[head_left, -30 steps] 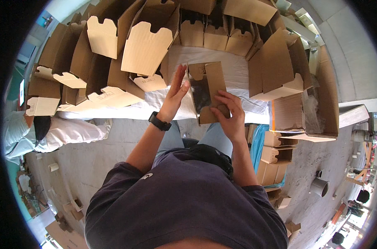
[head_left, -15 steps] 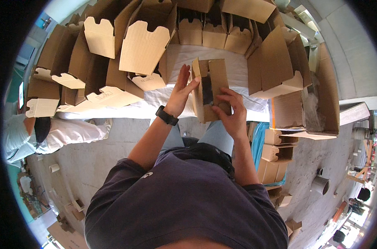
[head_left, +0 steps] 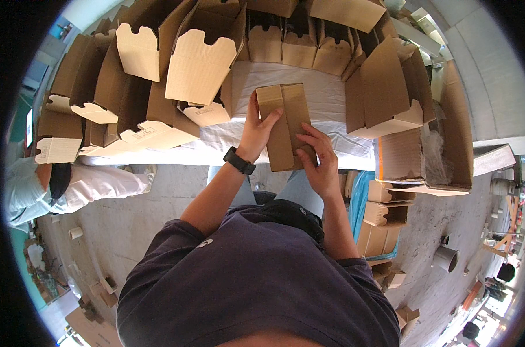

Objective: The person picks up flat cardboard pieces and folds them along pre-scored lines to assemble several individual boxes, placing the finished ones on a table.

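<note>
A small brown cardboard box (head_left: pixel 285 136) stands in front of me over the near edge of the white-covered table (head_left: pixel 259 75). Its two top flaps lie folded in, meeting along a lengthwise seam that hides the inside. My left hand (head_left: pixel 259 132), below a black wristwatch (head_left: pixel 239 161), grips the box's left side with the thumb pressed on the left flap. On the right side, my right hand (head_left: pixel 322 157) has bent fingers and thumb against the box's right edge.
Open cardboard bins with notched fronts (head_left: pixel 196 66) line the table's left and back. A larger open carton (head_left: pixel 404 159) holds clear plastic at right. Flattened cardboard (head_left: pixel 378 237) and blue sheeting (head_left: pixel 359 202) stand below. A person's pale-trousered leg (head_left: pixel 103 189) shows at left.
The box's flaps have gone from open to folded down, covering the dark gap. My left hand has closed from a flat palm onto the box, which has turned slightly.
</note>
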Action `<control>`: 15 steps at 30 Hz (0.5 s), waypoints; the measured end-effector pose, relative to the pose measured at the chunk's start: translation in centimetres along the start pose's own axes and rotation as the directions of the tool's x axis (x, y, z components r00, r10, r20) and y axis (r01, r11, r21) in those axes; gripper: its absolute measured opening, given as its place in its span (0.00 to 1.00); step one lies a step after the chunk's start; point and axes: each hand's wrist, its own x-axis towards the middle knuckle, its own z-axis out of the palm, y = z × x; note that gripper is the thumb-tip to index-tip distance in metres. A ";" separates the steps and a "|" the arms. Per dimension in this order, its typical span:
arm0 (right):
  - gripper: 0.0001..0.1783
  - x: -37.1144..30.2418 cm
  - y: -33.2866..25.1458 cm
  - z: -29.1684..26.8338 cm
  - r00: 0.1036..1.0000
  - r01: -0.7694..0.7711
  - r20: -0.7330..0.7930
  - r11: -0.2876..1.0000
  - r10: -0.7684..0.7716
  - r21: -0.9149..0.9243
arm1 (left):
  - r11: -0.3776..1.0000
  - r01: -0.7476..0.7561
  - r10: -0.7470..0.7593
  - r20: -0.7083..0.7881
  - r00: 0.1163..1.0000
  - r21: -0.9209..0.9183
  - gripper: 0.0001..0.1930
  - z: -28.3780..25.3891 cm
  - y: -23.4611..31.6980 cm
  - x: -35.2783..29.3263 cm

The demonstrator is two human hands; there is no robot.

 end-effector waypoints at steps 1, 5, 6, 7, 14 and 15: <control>0.20 -0.1 0.0 0.1 1.000 -0.006 0.000 1.000 0.006 0.003 | 1.000 0.003 -0.003 -0.003 1.000 0.001 0.34 0.2 0.2 0.0; 0.21 -0.1 0.1 0.3 1.000 -0.002 0.001 1.000 0.002 0.002 | 0.998 0.022 -0.022 -0.006 1.000 0.065 0.32 0.2 1.3 0.0; 0.21 -0.1 0.1 0.3 1.000 0.006 0.003 1.000 -0.006 -0.003 | 0.998 0.006 -0.006 -0.006 1.000 0.064 0.32 0.1 1.1 0.0; 0.21 -0.1 0.1 0.3 1.000 0.008 0.002 1.000 -0.008 -0.004 | 0.998 -0.010 0.010 -0.006 1.000 0.062 0.32 -0.1 0.9 0.0; 0.19 -0.3 0.1 0.7 1.000 0.011 0.015 1.000 -0.011 0.000 | 0.983 -0.047 0.045 0.015 0.999 0.175 0.32 -1.0 -0.1 0.3; 0.19 -0.1 0.2 0.7 1.000 0.008 0.009 1.000 -0.008 0.022 | 0.991 -0.033 0.032 0.013 0.999 0.133 0.32 -0.8 0.1 0.3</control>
